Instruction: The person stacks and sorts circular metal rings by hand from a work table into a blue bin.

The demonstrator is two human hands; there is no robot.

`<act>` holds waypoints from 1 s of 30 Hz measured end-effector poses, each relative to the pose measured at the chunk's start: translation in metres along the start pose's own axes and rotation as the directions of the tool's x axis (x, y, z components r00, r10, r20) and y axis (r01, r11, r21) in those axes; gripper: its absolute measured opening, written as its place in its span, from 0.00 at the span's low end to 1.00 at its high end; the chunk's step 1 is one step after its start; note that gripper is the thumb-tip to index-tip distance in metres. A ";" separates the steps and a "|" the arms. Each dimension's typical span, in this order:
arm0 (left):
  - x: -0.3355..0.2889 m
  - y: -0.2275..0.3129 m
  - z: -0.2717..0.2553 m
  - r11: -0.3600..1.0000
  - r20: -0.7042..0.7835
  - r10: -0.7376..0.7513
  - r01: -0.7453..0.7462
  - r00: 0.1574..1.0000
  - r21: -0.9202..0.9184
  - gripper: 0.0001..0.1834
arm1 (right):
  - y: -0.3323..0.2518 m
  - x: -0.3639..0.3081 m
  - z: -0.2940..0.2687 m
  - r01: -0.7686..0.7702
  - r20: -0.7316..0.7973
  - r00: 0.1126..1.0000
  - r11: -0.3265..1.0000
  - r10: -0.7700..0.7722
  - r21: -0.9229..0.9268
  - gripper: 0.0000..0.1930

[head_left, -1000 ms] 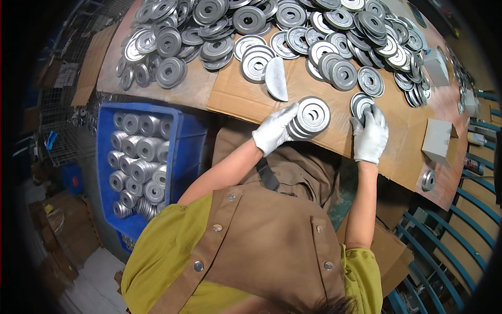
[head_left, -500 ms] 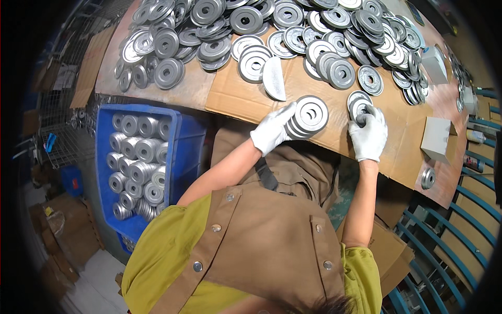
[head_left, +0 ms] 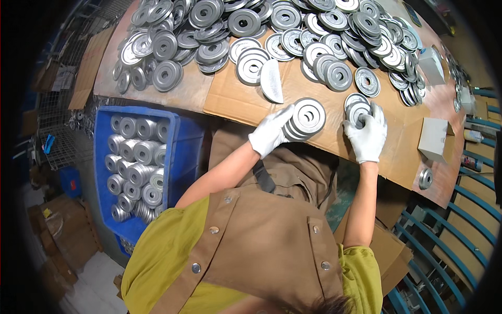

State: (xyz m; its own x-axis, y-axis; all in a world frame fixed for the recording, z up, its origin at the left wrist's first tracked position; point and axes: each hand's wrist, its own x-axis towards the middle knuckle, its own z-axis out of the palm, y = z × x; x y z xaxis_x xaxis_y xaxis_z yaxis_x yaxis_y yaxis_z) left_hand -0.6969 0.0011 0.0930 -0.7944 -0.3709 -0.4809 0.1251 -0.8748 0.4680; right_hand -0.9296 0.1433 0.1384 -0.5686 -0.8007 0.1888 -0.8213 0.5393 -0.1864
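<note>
My left hand [head_left: 272,132], in a white glove, grips a short stack of round grey metal discs [head_left: 315,122] with holes in their middles. The stack is tilted and fanned slightly above the table's front edge. To its right, my gloved right hand [head_left: 367,140] has its fingers curled on the near edge of a metal disc [head_left: 357,111]. Another disc [head_left: 355,98] lies partly under that one on the cardboard. A pale half-round piece [head_left: 271,82] with a speckled face rests beyond my left hand, against a few loose discs [head_left: 251,67].
Heaped metal discs [head_left: 209,29] cover the far side of the table. A cardboard sheet [head_left: 235,99] lies along its front. Stacked discs fill a blue crate [head_left: 180,152] at the left. A small white box [head_left: 434,137] and a lone disc [head_left: 425,178] are at the right.
The right-hand fingers have shifted a little around the disc, the thumb side spreading outward to the left. My left hand still holds its stack. The whole view has slid slightly.
</note>
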 end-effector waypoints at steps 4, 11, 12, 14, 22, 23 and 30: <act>-0.003 0.001 0.005 1.000 -0.029 0.015 -0.015 0.999 -0.009 0.23 | -0.031 -0.014 -0.015 0.001 -0.077 0.997 0.962 0.021 0.272 0.18; 0.003 -0.003 -0.003 0.996 0.001 0.038 -0.038 0.999 -0.085 0.23 | -0.072 -0.016 -0.018 0.280 -0.080 0.958 0.836 -0.276 0.472 0.20; 0.005 -0.005 -0.005 0.998 -0.010 0.030 -0.030 1.000 -0.058 0.24 | -0.053 -0.013 -0.008 0.197 -0.092 0.980 0.846 -0.174 0.496 0.21; 0.005 -0.004 -0.001 0.998 -0.007 0.028 -0.029 1.000 -0.049 0.24 | -0.025 -0.005 -0.005 0.154 -0.122 0.985 0.937 -0.121 0.313 0.23; 0.003 -0.003 -0.003 0.999 0.014 0.032 -0.031 0.999 -0.011 0.25 | 0.007 -0.007 0.012 0.122 -0.238 0.968 0.982 -0.086 0.141 0.16; 0.003 -0.003 -0.002 0.999 0.013 0.032 -0.031 0.999 -0.011 0.25 | 0.006 -0.009 0.011 0.015 -0.309 0.948 0.954 0.083 0.301 0.15; 0.006 -0.004 -0.008 0.996 0.018 0.055 -0.053 0.998 -0.074 0.26 | -0.027 -0.007 -0.016 -0.415 0.295 0.877 0.287 0.380 0.863 0.15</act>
State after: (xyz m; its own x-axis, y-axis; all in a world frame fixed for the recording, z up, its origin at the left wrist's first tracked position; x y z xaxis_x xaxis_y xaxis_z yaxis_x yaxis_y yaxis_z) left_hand -0.6974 0.0004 0.0828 -0.7967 -0.4128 -0.4414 0.2111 -0.8745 0.4367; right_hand -0.9043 0.1386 0.1574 -0.7963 -0.5744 -0.1895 0.0407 0.2617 -0.9643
